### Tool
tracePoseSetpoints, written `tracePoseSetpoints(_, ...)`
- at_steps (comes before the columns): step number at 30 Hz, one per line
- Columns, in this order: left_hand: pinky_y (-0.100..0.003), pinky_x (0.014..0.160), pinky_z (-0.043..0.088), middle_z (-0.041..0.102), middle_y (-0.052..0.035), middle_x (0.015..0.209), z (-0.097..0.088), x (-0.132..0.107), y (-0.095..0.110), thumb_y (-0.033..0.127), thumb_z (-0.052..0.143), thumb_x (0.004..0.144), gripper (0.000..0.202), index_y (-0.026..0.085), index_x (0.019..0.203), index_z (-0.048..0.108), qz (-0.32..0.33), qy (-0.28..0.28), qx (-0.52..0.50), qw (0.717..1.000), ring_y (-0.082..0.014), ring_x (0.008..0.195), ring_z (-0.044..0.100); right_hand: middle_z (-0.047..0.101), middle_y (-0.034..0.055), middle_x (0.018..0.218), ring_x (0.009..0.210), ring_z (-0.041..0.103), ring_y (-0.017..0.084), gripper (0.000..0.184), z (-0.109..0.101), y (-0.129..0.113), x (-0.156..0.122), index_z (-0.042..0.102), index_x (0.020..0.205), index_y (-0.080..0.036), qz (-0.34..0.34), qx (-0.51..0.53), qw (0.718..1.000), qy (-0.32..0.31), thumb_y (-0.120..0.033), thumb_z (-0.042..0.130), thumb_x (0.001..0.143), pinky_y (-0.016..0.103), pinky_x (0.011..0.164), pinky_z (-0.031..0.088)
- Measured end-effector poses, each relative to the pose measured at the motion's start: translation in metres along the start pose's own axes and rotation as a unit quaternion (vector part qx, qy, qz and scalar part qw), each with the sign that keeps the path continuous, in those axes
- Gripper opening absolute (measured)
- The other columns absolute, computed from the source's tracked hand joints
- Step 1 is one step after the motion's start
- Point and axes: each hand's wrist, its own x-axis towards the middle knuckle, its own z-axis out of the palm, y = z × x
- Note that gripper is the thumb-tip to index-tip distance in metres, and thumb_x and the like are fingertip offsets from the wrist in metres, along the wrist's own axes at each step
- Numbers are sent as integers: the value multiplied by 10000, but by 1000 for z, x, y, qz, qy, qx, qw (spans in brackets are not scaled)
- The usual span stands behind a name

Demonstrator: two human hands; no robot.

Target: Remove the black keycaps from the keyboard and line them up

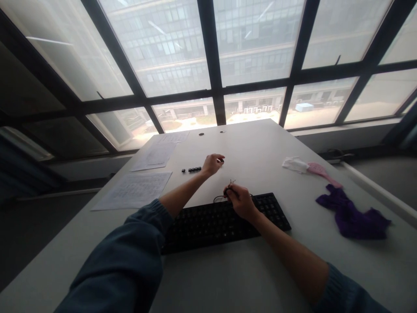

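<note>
- White worktop (208,278), its near part bare, runs forward to a wall of dark-framed windows in a dim room.
- One black keyboard (208,224) lies nearest, across the worktop; both forearms reach over it.
- One purple cloth (355,215) lies crumpled, well to the right of the keyboard.
- The right hand (239,201) is above the keyboard's far edge, closed around one small dark tool (230,191) with thin metal prongs pointing up.
- Three printed sheets (132,191) lie at the left, one beyond another.
- One pink brush-like thing (321,170) lies at the right, touching one white cloth (295,165).
- The left hand (213,164) is beyond the keyboard, thumb and fingers pinching one dark piece (222,161), too small to identify.
- Just left of that hand sit one separate black keycap (183,171) and a short row of keycaps (194,169), too small to count surely.
- Two round fittings (201,134) show near the far edge.
- Beyond the windows (254,43) stands a pale building.
</note>
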Motion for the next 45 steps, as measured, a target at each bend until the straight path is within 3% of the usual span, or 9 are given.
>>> tracePoseSetpoints(5, -375, 977, 430, 755, -47, 1011, 15, 28, -7, 169, 681, 773, 424, 212, 1195, 689, 22, -32, 56, 998, -226, 977, 641, 660, 34, 767, 698, 622, 164, 198, 0, -3, 1, 631, 843, -193, -4, -1, 1000, 0, -261, 476, 946, 264, 662, 488)
tracePoseSetpoints(11, -479, 1053, 265, 763, -36, 1025, 24, 38, -18, 201, 693, 749, 448, 263, 1192, 675, 20, -72, 101, 992, -280, 1124, 569, 663, 29, 764, 713, 615, 161, 202, -1, -4, 3, 628, 832, -191, -12, -6, 1000, -2, -250, 473, 948, 265, 695, 480)
tracePoseSetpoints(27, -444, 998, 311, 751, -45, 1044, 29, 43, -33, 226, 723, 724, 582, 249, 1290, 590, -22, -94, 98, 990, -264, 1090, 593, 666, 24, 754, 688, 615, 156, 192, -2, -5, 3, 620, 828, -195, -7, -13, 1000, -8, -246, 476, 945, 261, 678, 473)
tracePoseSetpoints(33, -433, 1001, 341, 715, -45, 1132, 15, 40, -31, 243, 764, 717, 592, 255, 1283, 592, -25, -74, 95, 992, -262, 1104, 590, 670, 36, 767, 671, 612, 155, 199, -1, -2, 2, 622, 843, -191, 8, 9, 1000, -2, -272, 479, 954, 260, 645, 483)
tracePoseSetpoints(39, -397, 974, 412, 708, -42, 1142, -20, 12, -13, 210, 620, 847, 420, 237, 1265, 593, -12, -9, 88, 996, -217, 1039, 620, 647, 29, 724, 648, 614, 158, 182, 1, 1, 4, 607, 834, -188, 9, 28, 997, 75, -279, 495, 943, 261, 622, 482)
tracePoseSetpoints(42, -367, 946, 453, 727, -37, 1086, -34, -25, 3, 173, 593, 854, 368, 216, 1218, 630, 20, -4, 71, 997, -211, 1008, 638, 639, 23, 696, 591, 571, 148, 198, -2, 0, 9, 596, 830, -189, 21, 20, 988, 149, -295, 479, 949, 256, 580, 457)
tracePoseSetpoints(45, -368, 940, 474, 732, -55, 1056, -39, -77, 21, 159, 565, 866, 329, 190, 1181, 656, 66, -28, 61, 996, -214, 980, 651, 622, 16, 663, 567, 535, 145, 222, -8, -2, 12, 578, 789, -192, 31, -9, 988, 148, -303, 473, 951, 251, 554, 426)
